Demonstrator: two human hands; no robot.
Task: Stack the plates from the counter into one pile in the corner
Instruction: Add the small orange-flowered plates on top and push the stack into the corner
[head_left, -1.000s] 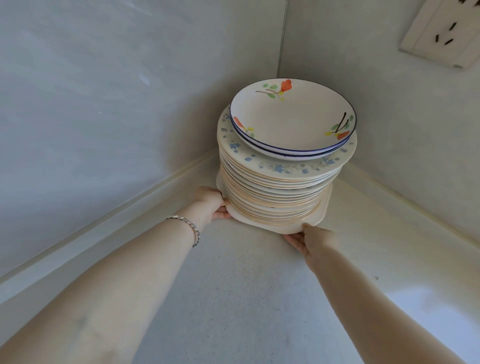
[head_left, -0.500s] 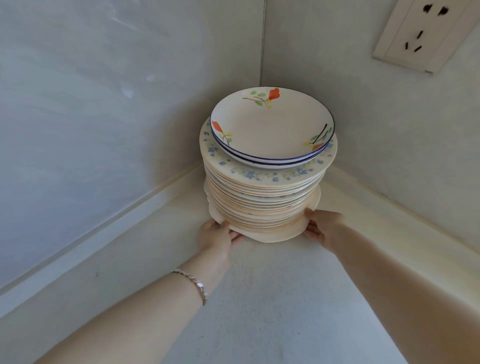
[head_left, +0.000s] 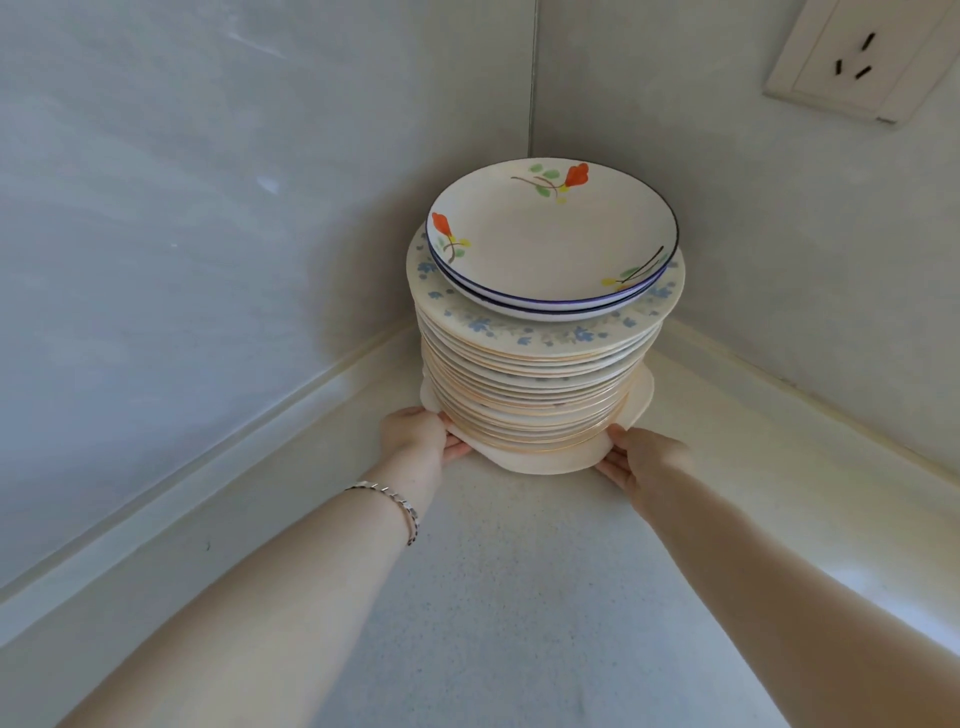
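Pale speckled countertop (head_left: 519, 597) met two grey-white walls in a corner, with a raised cream lip running along the foot of each wall. You had the tall pile of gold-edged cream plates (head_left: 535, 395) standing deep in that corner, close to both walls; whether it touched either wall could not be told. At its foot lay a wider cream plate with a wavy edge (head_left: 540, 462), whose rim stuck out past the plates above it. Near the top sat a cream plate with a blue flower border (head_left: 519, 327), and on that rested two white deep plates with dark blue rims and orange flowers (head_left: 550, 239), nested one in the other. Your left hand (head_left: 415, 434) gripped the wavy plate's rim on the left side, fingers curled beneath it. Your right hand (head_left: 639, 457) gripped the same rim on the right, thumb on top and fingers tucked under. Whether that plate lay flat on the counter or was slightly raised at its near edge could not be told. You wore a silver link bracelet (head_left: 395, 501) on your left wrist. High on the right wall hung a white socket plate (head_left: 852, 62).
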